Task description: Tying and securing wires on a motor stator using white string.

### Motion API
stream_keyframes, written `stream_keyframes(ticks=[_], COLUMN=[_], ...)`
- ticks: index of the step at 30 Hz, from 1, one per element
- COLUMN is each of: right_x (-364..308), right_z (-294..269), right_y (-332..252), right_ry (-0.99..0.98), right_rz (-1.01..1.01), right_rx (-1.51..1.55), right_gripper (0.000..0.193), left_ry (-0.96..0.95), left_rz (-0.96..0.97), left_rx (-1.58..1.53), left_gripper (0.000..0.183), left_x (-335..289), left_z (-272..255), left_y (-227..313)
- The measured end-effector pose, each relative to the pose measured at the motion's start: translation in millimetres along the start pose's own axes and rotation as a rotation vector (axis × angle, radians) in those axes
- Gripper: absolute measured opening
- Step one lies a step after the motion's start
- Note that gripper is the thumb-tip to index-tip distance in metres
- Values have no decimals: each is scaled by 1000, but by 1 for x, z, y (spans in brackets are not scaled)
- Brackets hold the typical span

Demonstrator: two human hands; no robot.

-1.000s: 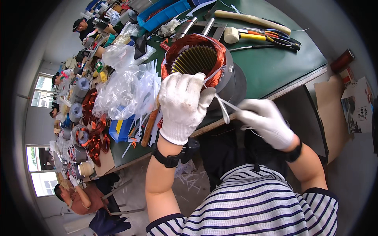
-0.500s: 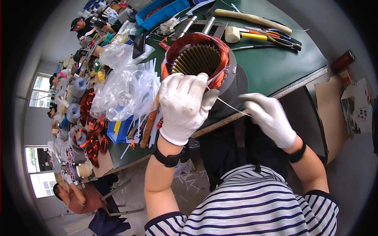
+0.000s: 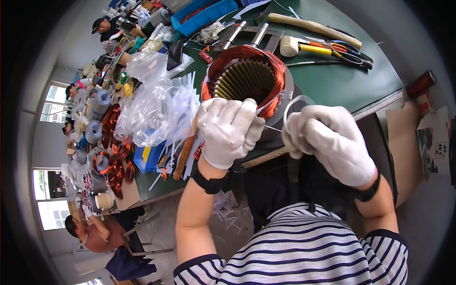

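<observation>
A motor stator stands before me, a ring of orange-red copper windings around a slotted bore with yellowish liners. My left hand, in a white knit glove, is closed at its near rim, thumb against fingers. From beside that thumb a thin white cord runs across to my right. There my right hand, also gloved, is closed on the cord, and a loop of it arcs up beside the fingers. The cord's free end cannot be made out.
On the green table lie a mallet, pliers and a wooden handle. Plastic bags, white strips and a blue bin are to the left. A seated person works farther left.
My right hand has gone from loosely open beside the cord to closed on it, with a loop now standing up. My left hand stays at the stator's near rim. The view has shifted slightly.
</observation>
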State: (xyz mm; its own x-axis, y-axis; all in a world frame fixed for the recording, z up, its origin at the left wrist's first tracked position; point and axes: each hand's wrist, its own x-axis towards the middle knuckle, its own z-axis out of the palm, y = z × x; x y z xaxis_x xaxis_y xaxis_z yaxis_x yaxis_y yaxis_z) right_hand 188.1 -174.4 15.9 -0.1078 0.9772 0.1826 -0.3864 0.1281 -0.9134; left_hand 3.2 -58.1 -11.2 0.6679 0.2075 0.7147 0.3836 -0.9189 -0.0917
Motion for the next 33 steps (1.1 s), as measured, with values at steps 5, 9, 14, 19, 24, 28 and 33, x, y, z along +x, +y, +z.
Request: stream_keyframes(ticks=[5, 9, 14, 19, 24, 28, 33], right_x=[-6, -29, -17, 20, 29, 36, 65], right_z=[-12, -48, -27, -2, 15, 25, 26], right_y=[14, 26, 34, 42, 78, 74, 30], right_ry=[188, 379, 570, 450, 544, 508, 447], right_rz=[-114, 56, -235, -684, -1097, -867, -809], right_rx=[142, -328, -1401, -1606, -1340, -1095, -899], right_gripper=[33, 35, 21, 37, 45, 39, 45], left_ry=[-138, -139, -146, -241, -373, -599, 31], left_rz=[-36, -32, -46, -69, -36, -240, 59], left_rx=[-67, -96, -110, -86, -222, -273, 0], left_gripper=[36, 34, 33, 36, 66, 84, 87], left_x=[11, 14, 15, 25, 40, 50, 27], left_z=[-6, -12, -16, -25, -29, -33, -18], left_y=[8, 4, 1, 4, 3, -2, -7])
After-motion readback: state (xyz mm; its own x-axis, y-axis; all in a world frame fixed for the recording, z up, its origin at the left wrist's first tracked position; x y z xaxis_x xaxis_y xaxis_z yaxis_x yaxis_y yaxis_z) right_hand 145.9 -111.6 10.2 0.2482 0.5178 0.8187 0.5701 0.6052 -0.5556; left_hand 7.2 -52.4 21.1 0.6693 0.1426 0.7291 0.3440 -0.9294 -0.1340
